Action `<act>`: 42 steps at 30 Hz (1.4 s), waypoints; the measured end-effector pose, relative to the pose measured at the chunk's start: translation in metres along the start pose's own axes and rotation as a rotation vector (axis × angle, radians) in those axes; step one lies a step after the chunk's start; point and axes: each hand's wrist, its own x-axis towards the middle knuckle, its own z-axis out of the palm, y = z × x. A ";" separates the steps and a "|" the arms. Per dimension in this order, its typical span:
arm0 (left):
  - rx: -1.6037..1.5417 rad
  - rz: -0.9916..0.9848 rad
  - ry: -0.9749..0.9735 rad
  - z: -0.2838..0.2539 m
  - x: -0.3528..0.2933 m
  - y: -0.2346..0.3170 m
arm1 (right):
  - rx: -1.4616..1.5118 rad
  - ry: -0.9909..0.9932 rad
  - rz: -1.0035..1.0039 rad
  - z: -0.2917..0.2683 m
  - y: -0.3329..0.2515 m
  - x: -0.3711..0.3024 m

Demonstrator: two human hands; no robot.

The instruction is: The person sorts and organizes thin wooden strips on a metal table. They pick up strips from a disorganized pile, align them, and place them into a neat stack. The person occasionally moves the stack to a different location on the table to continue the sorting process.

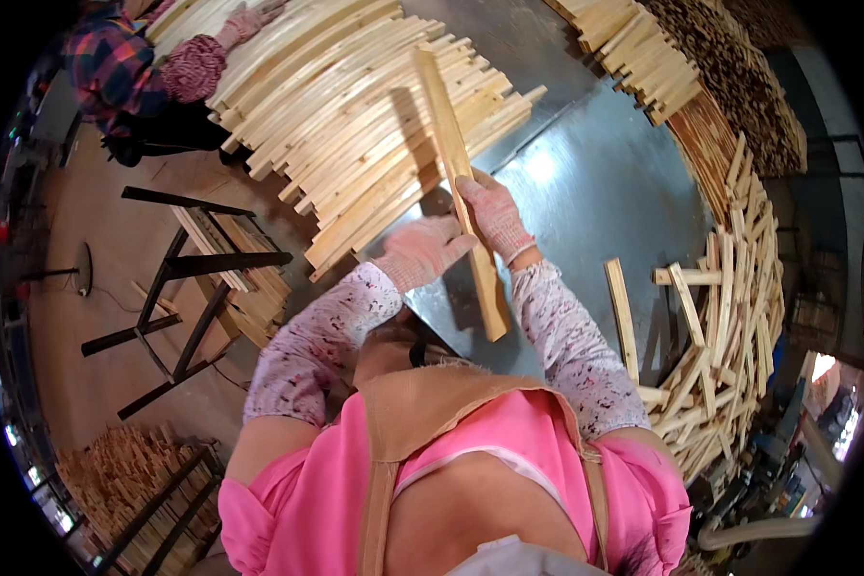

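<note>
A long wooden strip [441, 115] is held up at a tilt in front of me, its far end over a row of similar strips and its near end toward my apron. My right hand [494, 213], in a pale pink glove, is closed around its middle from the right. My left hand [420, 252], gloved alike and slightly blurred, meets the strip from the left, thumb on its edge; its other fingers are partly hidden. Beyond, the row of pale wooden strips [355, 134] lies side by side on the grey metal table [585, 182].
Loose strips [715, 355] are heaped along the table's right side, with one lone strip [621, 317] nearer me. More strips [643, 62] lie at the far right. A dark metal frame [201, 264] stands at left. A co-worker's gloved hand [249, 21] rests at the row's far left.
</note>
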 end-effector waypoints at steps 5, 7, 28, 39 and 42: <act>0.728 0.321 0.173 -0.060 -0.007 0.001 | -0.489 -0.148 -0.215 -0.027 0.013 -0.041; 0.632 0.143 -0.029 -0.062 -0.006 0.000 | -0.976 -0.084 -0.305 -0.037 -0.016 -0.060; 0.907 0.282 0.581 0.059 0.028 -0.087 | -0.713 0.670 -0.133 -0.268 0.167 -0.155; -0.327 -0.055 0.399 -0.010 -0.004 -0.039 | -0.838 0.353 -0.353 -0.040 0.112 0.093; -0.710 -0.077 0.342 -0.007 -0.002 -0.029 | -0.640 0.135 -0.252 0.009 0.083 0.098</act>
